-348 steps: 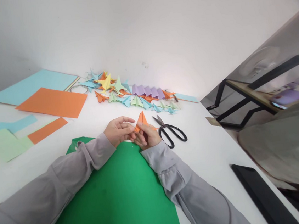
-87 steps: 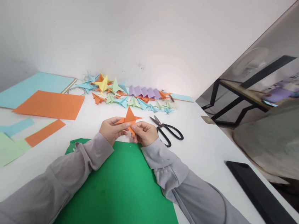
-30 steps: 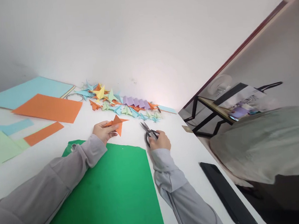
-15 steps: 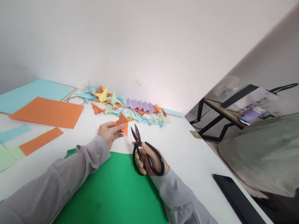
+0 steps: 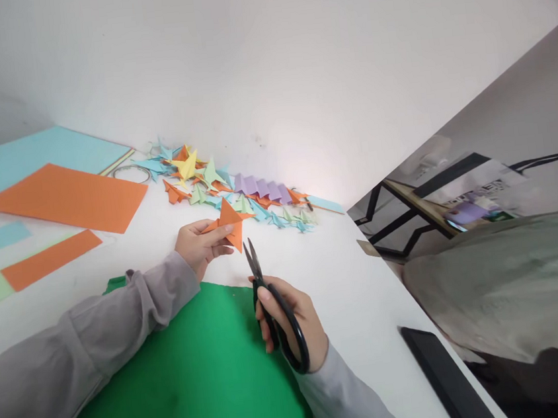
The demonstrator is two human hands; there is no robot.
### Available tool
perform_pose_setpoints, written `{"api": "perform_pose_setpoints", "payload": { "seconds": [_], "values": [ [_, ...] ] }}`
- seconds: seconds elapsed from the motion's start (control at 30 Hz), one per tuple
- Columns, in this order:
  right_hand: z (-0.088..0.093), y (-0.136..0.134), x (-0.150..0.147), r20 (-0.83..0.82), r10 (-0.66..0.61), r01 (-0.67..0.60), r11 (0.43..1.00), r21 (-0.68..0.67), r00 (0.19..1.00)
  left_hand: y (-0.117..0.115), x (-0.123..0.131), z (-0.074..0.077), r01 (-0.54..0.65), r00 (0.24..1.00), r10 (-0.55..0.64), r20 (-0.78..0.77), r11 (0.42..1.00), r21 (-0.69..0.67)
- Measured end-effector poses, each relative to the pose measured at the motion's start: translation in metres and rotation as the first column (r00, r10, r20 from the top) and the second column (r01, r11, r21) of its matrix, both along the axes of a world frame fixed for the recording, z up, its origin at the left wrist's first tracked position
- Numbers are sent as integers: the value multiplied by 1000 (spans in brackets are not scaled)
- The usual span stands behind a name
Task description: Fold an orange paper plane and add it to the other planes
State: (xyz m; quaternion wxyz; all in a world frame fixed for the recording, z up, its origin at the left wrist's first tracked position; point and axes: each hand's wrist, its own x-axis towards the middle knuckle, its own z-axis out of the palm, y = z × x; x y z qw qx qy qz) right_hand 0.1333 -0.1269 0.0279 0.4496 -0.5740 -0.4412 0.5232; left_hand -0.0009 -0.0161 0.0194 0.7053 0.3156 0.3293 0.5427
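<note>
Between the thumb and fingers of my left hand (image 5: 202, 245) is a folded orange paper star (image 5: 231, 224), its points sticking out past the fingertips. My right hand (image 5: 300, 313) grips black-handled scissors (image 5: 292, 330), which point up and away from me. Their blades are slightly apart, just below and to the right of the star, with a small gap and no paper between them. Behind the star lies a pile of folded paper pieces (image 5: 187, 165) in yellow, orange, green and blue. A row of purple folded pieces (image 5: 261, 187) lies beside it.
A green sheet (image 5: 192, 378) covers the near part of the white table (image 5: 349, 308). Orange paper (image 5: 71, 201), blue sheets (image 5: 39, 158) and a wire coil (image 5: 130, 175) lie at left. A black flat object (image 5: 435, 365) is near the right edge, beyond which a person's clothing (image 5: 511, 284) shows.
The scissors have turned and dropped slightly toward me, their blades closing somewhat. My left hand still holds the orange star. The view has shifted a little.
</note>
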Motion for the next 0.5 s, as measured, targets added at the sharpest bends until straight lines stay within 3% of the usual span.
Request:
{"api": "perform_pose_setpoints", "payload": {
  "seconds": [0.5],
  "values": [
    [-1, -1, -3, -40, 36, -35, 999, 16, 999, -6, 4, 10, -3, 1000, 4, -19, 998, 63]
  ]
}}
